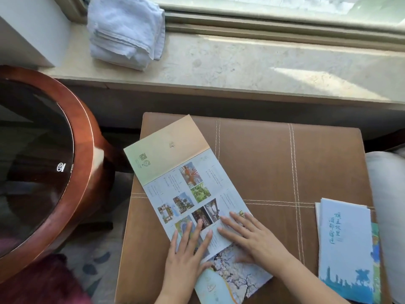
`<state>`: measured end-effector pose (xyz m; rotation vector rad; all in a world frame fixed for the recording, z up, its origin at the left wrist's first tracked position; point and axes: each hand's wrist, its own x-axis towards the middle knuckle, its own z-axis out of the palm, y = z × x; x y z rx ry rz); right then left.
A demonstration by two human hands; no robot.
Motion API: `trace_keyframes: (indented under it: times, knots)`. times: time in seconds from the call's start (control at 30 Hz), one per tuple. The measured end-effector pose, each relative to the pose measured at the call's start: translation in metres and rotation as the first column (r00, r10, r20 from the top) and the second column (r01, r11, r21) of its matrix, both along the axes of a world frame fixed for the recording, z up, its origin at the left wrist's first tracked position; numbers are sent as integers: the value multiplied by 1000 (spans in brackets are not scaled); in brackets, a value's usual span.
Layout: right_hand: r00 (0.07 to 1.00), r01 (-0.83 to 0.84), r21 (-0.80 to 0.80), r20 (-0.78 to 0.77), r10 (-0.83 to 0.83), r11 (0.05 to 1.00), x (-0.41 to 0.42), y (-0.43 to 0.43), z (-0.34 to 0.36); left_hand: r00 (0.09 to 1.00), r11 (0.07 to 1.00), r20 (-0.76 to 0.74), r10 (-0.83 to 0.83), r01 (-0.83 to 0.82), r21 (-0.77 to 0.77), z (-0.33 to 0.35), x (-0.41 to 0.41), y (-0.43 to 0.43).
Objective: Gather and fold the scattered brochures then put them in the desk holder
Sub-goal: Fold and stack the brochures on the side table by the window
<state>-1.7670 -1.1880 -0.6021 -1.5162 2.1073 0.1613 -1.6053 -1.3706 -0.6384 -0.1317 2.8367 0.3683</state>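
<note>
Matt paper brochure (pixel 188 189), stitched brown leather stool (pixel 285 172), glossy wood table (pixel 83 137), terry towel (pixel 127 31).

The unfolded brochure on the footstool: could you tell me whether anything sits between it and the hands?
Nothing visible does. The left hand and right hand rest flat on the unfolded brochure. No desk holder is in view.

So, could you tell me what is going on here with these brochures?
A person is working on a large unfolded brochure lying on a brown leather stool. Both the left hand and the right hand rest flat and open on its near end, pressing it down. A small stack of folded brochures lies at the stool's right edge. No desk holder is in view.
</note>
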Motion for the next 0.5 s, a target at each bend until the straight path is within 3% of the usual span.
trace_keyframes:
  times: [0.07,0.2,0.3,0.5]
  knots:
    - [999,-20,-115,-27,17,993,-8,-4,0,992,1000,-128,-16,19,22,0,-5,-4]
    - [998,48,-309,-27,-59,950,-19,-13,8,963,957,-244,115,-41,286,24,-11,-13]
    - [994,101,-304,-9,-109,947,-25,-33,28,953,910,-194,232,-142,389,47,-13,-27]
    - [994,84,-229,-45,-97,970,-60,-77,74,912,886,-225,342,-233,402,78,-42,-60]
